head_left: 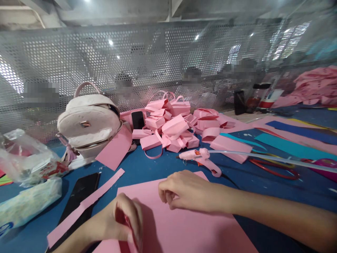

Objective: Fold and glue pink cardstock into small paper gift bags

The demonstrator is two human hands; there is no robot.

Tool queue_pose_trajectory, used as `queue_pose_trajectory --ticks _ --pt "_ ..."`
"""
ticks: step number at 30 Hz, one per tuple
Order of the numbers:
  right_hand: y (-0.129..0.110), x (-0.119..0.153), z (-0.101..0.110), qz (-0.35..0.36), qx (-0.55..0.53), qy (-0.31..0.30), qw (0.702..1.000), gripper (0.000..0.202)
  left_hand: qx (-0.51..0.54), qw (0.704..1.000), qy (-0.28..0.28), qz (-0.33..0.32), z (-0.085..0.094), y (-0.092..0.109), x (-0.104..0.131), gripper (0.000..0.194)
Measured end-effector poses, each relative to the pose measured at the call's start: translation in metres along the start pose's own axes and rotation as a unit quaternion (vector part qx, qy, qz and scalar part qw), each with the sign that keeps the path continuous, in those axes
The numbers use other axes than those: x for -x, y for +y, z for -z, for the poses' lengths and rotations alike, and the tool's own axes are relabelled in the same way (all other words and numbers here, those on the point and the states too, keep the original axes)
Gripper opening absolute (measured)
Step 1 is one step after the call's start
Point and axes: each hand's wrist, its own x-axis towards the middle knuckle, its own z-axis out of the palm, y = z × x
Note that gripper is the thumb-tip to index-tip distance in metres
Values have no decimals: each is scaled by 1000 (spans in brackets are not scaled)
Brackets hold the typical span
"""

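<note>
A large sheet of pink paper [173, 214] lies on the blue table in front of me. My left hand [123, 221] is at its left side, the thumb and fingers closed on pink paper that stands up between them. Whether this is the sheet's own edge or a separate piece, I cannot tell. Across the upper part of the sheet rests my right hand [184, 189], its fingers curled in loosely with nothing visible in them. Just beyond it lies a pink glue gun [201, 158] with a long glue stick in its back. Left of my left hand is a pink paper strip [86, 203].
A dark phone [81, 193] lies under the strip. Behind stand a white backpack [89, 123] and a heap of small pink paper bags [171, 126]. Plastic packets [31, 196] sit at left. Blue strips [295, 144] and red-handled scissors [273, 170] lie at right.
</note>
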Motion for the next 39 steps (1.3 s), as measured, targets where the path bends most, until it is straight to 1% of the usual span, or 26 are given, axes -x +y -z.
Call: queue_pose_trajectory --ticks 6,9,12,15,16,18,21,25,28,31,34,39 --pt "-7 1 -4 -6 -13 0 1000 16 -12 1000 5 2 1 0 0 11" --pt "-9 3 -4 -7 -19 7 1000 19 -16 1000 3 -1 0 0 -1 16" --pt "-6 -1 -8 -3 -59 38 998 21 -30 1000 3 -3 -1 0 -2 18" --pt "0 -14 -17 -22 -147 91 985 15 -38 999 2 -1 -1 0 -2 21" --pt "2 -19 -20 -25 -166 108 980 12 -41 999 2 -2 -1 0 -2 22" --pt "5 -28 -26 -26 -174 121 977 9 -49 999 0 -6 1 -1 -1 20" --pt "7 -35 -33 -22 -153 126 980 9 -50 999 -3 -8 2 -2 1 18" --pt "5 -33 -35 5 -98 133 986 13 -42 999 -8 -9 3 -3 2 20" --pt "3 -30 -35 38 -58 123 990 15 -39 999 -4 -6 4 -4 2 20" --pt "3 -29 -37 61 -26 114 991 14 -32 999 -8 -3 4 -5 3 18" --pt "5 -28 -37 83 -3 104 991 12 -48 999 -7 2 3 -4 3 18" --pt "5 -22 -30 119 43 79 989 10 -68 998 1 9 3 -2 2 26"
